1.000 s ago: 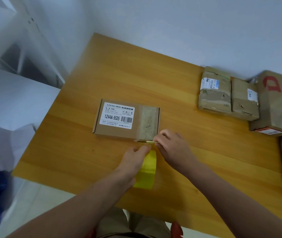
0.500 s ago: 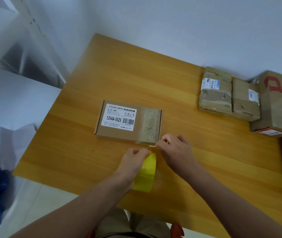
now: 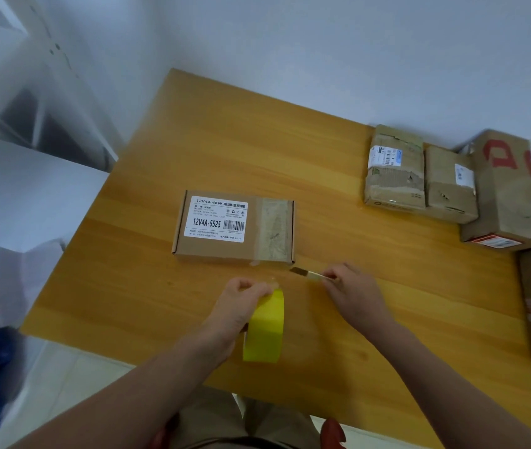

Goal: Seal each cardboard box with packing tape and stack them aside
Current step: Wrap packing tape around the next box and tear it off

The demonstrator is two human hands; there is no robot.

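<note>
Head view showed us the wooden counter point(image 3: 290, 150) first, with a cluster of sealed boxes point(image 3: 419, 179) set aside at its far right edge. Near the middle lay the flat labelled box point(image 3: 235, 249), its long axis running left to right, with a band of clear tape point(image 3: 274, 225) already across its right end. Just short of it, on the person's side, the yellow tape roll point(image 3: 265, 332) stood on edge in the left hand point(image 3: 241, 303), whose fingers point(image 3: 251, 285) were curled over the roll's top. The right hand point(image 3: 351, 293) sat beside it, its fingers point(image 3: 330, 275) pinching a thin tool point(image 3: 306, 273) like a blade. The tip pointed at the box's near right corner without touching it; we could not say exactly what the tool was.

The box lay straight ahead of both hands, away from the person, and we judged the right hand the nearer to the taped end. Half a second before, both hands had been at the box's near edge. They had since drawn back, the roll stood apart from the box, and the tool showed clear of the fingers.
</note>
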